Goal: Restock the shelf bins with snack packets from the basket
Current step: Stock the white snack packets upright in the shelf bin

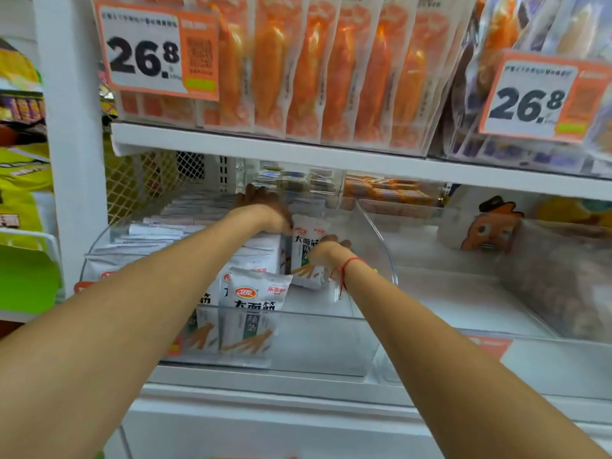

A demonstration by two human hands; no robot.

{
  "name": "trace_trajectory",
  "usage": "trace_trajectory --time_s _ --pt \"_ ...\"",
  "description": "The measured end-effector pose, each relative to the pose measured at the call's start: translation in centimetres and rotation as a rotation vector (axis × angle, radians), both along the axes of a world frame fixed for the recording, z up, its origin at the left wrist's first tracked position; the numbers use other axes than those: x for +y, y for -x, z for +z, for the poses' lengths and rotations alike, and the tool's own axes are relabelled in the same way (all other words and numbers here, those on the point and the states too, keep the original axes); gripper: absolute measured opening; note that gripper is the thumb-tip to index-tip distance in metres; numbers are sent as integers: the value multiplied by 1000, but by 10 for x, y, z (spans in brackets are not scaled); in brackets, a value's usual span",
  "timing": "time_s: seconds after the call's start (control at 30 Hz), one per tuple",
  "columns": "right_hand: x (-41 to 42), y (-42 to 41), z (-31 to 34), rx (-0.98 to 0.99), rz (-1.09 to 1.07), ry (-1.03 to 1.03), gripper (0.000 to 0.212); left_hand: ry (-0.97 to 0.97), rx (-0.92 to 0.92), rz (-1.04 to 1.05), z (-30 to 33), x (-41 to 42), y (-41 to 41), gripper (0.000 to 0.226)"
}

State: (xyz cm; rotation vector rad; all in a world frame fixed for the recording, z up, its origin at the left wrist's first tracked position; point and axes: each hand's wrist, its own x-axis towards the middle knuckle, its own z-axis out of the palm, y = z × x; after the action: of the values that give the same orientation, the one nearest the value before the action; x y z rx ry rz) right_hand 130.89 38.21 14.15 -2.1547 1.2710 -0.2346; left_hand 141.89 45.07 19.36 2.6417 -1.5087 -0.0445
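Both arms reach into a clear bin on the lower shelf. The left hand lies deep in the bin, palm down on top of the row of white packets that stand on edge along the bin's left side; its fingers are spread fairly flat and point toward the back, pressing on the packet tops rather than curling round any one of them. The right hand sits nearer the front, at an upright packet in the middle of the bin – its fingers are bent over the face of that packet and mostly hidden behind the wrist, so whether they grip it or only steady it I cannot tell. A red string circles the right wrist.

More packets stand at the bin's front left, one leaning against the front wall. The right half of the bin floor is bare. Above, the upper shelf carries orange packs and two price tags reading 26.8 – the basket is out of view
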Motion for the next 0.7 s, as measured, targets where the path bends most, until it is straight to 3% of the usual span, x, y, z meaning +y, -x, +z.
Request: trace_trajectory --time_s 0.1,0.2,0.27,0.37,0.43,0.53,0.7 --pt "-9 4 -5 -188 24 -128 54 106 -54 -11 5 10 7 44" --pt "-7 -5 -6 -163 28 -126 58 210 -103 -109 11 10 18 23" --pt "-2 -12 -7 -155 -3 -118 55 162 -99 -191 12 6 22 14" --pt "-6 -11 -9 -211 -80 -24 49 35 -70 -214 8 2 22 23" --pt "-9 -7 -10 -281 -120 11 53 -43 -116 -207 7 2 21 37" --pt "-7 -1 -9 -357 -107 -4 61 -105 -144 -200 7 6 21 36" --pt "5 9 -7 -212 -48 191 57 -110 -260 -120 7 10 32 55"
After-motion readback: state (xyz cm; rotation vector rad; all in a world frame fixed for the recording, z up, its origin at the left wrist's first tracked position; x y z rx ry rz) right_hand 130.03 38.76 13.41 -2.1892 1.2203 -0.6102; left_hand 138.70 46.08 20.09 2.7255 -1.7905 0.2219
